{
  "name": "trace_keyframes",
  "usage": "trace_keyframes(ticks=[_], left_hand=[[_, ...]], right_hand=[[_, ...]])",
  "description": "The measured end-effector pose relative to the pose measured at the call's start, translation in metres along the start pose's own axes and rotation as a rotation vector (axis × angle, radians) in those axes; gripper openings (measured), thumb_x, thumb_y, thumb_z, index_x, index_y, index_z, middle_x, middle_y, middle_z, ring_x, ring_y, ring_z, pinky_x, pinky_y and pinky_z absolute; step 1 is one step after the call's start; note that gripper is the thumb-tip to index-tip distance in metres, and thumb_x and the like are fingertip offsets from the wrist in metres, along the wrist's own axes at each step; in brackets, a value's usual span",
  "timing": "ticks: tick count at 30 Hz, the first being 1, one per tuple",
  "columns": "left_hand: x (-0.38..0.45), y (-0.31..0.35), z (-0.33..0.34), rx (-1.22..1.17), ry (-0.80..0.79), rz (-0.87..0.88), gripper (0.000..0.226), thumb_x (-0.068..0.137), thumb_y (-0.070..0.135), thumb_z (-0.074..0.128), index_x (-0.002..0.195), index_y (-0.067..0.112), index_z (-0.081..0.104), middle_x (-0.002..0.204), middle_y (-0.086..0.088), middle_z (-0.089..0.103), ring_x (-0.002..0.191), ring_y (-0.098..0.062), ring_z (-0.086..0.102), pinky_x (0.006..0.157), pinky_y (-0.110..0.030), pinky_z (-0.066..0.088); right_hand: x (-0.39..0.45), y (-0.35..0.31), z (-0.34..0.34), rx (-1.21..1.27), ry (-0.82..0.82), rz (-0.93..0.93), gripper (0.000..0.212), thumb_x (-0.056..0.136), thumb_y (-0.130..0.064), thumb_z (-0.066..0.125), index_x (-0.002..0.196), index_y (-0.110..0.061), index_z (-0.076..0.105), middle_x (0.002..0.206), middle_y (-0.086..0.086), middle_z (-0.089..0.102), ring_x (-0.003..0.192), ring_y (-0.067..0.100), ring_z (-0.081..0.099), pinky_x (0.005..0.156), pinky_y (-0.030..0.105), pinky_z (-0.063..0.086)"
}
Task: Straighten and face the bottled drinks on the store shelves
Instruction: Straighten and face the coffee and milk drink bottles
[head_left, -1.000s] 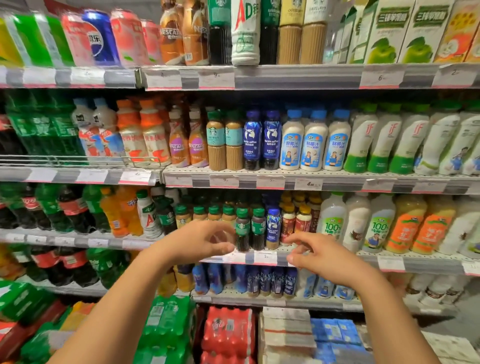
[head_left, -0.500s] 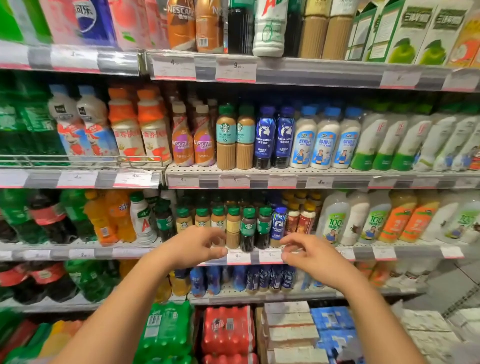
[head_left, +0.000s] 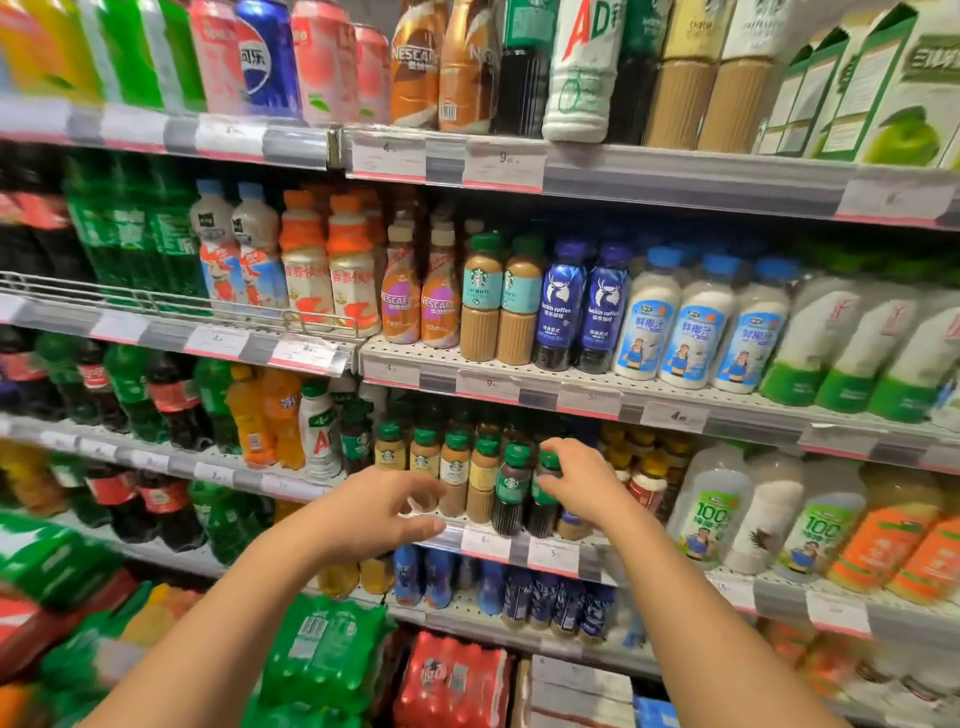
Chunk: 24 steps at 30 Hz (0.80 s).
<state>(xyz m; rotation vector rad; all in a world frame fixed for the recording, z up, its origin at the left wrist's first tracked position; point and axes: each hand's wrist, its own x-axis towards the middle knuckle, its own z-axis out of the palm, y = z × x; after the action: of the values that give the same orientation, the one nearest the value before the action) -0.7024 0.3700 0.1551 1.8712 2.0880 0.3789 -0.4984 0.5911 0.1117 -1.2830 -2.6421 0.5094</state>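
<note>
Small green-capped Starbucks coffee bottles stand in a row on the third shelf (head_left: 597, 564): tan ones (head_left: 455, 467) to the left, two dark ones (head_left: 511, 488) to the right. My right hand (head_left: 584, 486) reaches in from the right, its fingers and thumb curled round the neck of the rightmost dark bottle (head_left: 543, 514). My left hand (head_left: 374, 514) hovers in front of the tan bottles just above the shelf rail. Its fingers are loosely curved and its thumb is out, and it holds nothing.
Bigger Starbucks, Nescafe (head_left: 400, 306) and blue Luckin coffee bottles (head_left: 558, 306) fill the shelf above. White and orange juice bottles (head_left: 711, 514) stand to the right of my hands, sodas (head_left: 171, 405) to the left. Shrink-wrapped packs (head_left: 322, 649) sit on the floor below.
Both hands rose from the shelf's price rail to the bottles. My right hand moved left and took hold of the dark bottle. My left hand's fingers spread apart.
</note>
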Motion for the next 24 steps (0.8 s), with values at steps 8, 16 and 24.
trace_keyframes(ticks=[8, 16, 24], left_hand=[[0.009, 0.034, 0.008, -0.014, 0.075, -0.05, 0.044, 0.094, 0.059, 0.057, 0.134, 0.043, 0.053, 0.125, 0.021, 0.062, 0.108, 0.004, 0.059, 0.093, -0.025, 0.052], [0.038, 0.059, -0.036, 0.069, 0.169, 0.021, 0.043, 0.092, 0.058, 0.056, 0.132, 0.039, 0.058, 0.124, 0.021, 0.065, 0.106, 0.004, 0.06, 0.093, -0.027, 0.053], [0.069, 0.1, -0.09, 0.143, 0.231, 0.215, 0.037, 0.094, 0.054, 0.058, 0.128, 0.038, 0.062, 0.121, 0.02, 0.067, 0.102, 0.007, 0.061, 0.089, -0.025, 0.055]], right_hand=[[0.061, 0.032, 0.008, -0.169, -0.068, -0.034, 0.066, 0.093, -0.029, 0.063, 0.153, -0.02, 0.038, 0.153, 0.009, 0.045, 0.135, 0.032, 0.051, 0.107, 0.044, 0.047], [0.068, 0.042, 0.029, -0.267, 0.0, -0.002, 0.034, 0.093, -0.026, 0.064, 0.125, -0.017, 0.058, 0.13, 0.011, 0.054, 0.114, 0.039, 0.062, 0.089, 0.04, 0.054], [0.043, 0.042, 0.014, -0.182, 0.036, 0.006, 0.034, 0.096, -0.029, 0.063, 0.124, -0.013, 0.051, 0.129, 0.01, 0.052, 0.117, 0.035, 0.058, 0.08, 0.032, 0.039]])
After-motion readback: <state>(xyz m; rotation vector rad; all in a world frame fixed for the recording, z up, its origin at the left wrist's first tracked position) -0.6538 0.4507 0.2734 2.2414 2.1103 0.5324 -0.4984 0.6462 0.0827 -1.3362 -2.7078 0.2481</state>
